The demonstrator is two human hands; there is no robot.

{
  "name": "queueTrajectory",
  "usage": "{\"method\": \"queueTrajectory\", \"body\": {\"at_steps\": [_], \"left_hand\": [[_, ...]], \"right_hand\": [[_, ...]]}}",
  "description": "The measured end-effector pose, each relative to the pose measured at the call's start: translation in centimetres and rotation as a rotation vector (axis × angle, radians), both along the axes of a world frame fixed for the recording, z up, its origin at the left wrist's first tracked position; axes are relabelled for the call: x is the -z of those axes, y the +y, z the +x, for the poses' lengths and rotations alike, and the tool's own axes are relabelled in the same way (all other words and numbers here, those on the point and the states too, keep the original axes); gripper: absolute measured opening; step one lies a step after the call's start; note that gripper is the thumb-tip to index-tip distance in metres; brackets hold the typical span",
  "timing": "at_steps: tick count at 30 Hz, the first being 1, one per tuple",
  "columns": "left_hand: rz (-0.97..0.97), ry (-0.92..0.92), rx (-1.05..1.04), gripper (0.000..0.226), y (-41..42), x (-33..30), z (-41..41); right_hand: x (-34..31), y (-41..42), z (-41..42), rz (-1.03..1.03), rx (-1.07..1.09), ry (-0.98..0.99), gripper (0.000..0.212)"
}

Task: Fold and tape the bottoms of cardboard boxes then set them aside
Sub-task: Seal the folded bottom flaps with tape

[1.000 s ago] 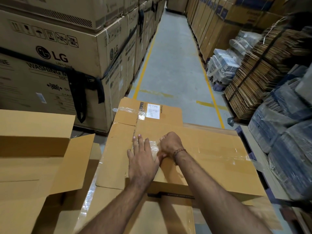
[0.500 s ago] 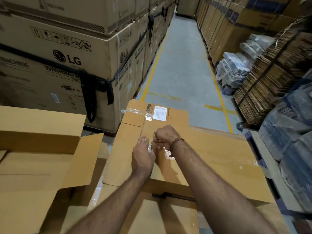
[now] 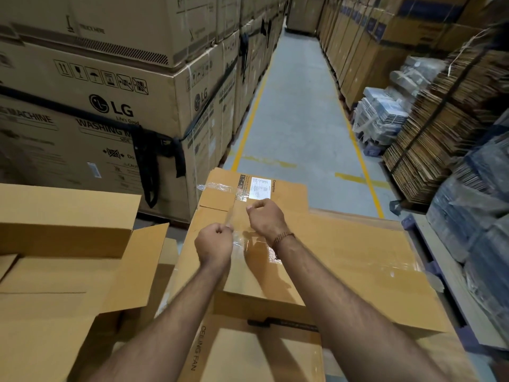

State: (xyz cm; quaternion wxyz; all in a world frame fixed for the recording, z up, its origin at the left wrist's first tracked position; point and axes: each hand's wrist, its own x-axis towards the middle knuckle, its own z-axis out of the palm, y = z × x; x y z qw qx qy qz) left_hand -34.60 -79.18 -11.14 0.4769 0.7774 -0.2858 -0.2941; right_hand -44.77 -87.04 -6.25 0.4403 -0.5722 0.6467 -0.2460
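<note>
Presently your left hand (image 3: 214, 244) sits just below the centre of the view, fingers curled, pinching one end of a strip of clear tape (image 3: 230, 216). Your right hand (image 3: 266, 220), at about one o'clock from the left, is likewise curled, pinching the far end of the strip; a bracelet (image 3: 283, 237) circles that wrist. Both hands sit over the cardboard box (image 3: 344, 260), which lies flat before you with a white label (image 3: 260, 187) at its twelve o'clock end and old tape gleaming along its seam. Whether the strip is lifted off the cardboard or stuck to it cannot be told. An open carton (image 3: 68, 260) stands at nine o'clock. Stacked washing machine boxes (image 3: 110, 111) rise at ten o'clock, bundled flat cardboard (image 3: 429, 139) at two o'clock, and the grey aisle floor (image 3: 297, 119) runs toward twelve.
</note>
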Motion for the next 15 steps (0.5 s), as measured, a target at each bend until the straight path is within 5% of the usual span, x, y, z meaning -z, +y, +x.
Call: {"method": "queueTrajectory", "body": {"at_steps": [3,7,15], "left_hand": [[-0.008,0.315,-0.105,0.018,-0.2,0.1,1.2],[-0.09,0.698,-0.2,0.009,0.4,0.5,2.4],[-0.116,0.723,-0.38,0.014,1.3,-0.5,5.3]], "right_hand": [[2.1,1.8,-2.2,-0.098,-0.061,0.303,0.042],[4.9,4.2,-4.7,-0.313,-0.244,0.665,0.033],[7.6,6.8,-7.0,-0.621,-0.32,0.702,0.027]]}}
